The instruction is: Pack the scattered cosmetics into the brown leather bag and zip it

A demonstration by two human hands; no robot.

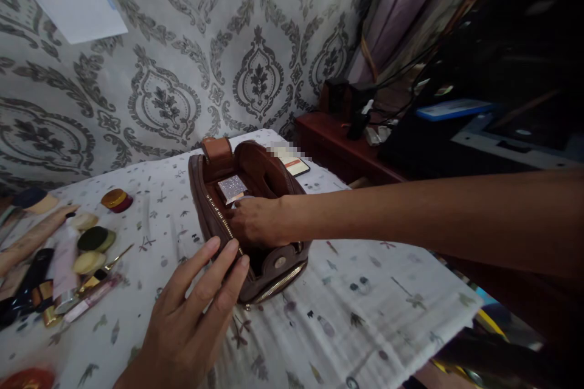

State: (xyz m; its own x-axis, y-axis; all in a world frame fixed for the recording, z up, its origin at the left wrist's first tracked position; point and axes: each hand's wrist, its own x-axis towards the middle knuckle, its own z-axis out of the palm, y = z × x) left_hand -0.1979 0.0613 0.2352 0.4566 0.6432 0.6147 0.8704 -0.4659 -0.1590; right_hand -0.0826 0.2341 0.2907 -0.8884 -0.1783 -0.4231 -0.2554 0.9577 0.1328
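Brown bag (262, 162) near cosmetics (93, 240); left hand (194, 310) splayed; right hand (262, 219) inside, grip unclear

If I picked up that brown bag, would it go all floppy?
Probably only a bit: the brown bag looks bendy, but its sides stand up. Tipped, it might spill the glittery thing inside, because the zipper is open.
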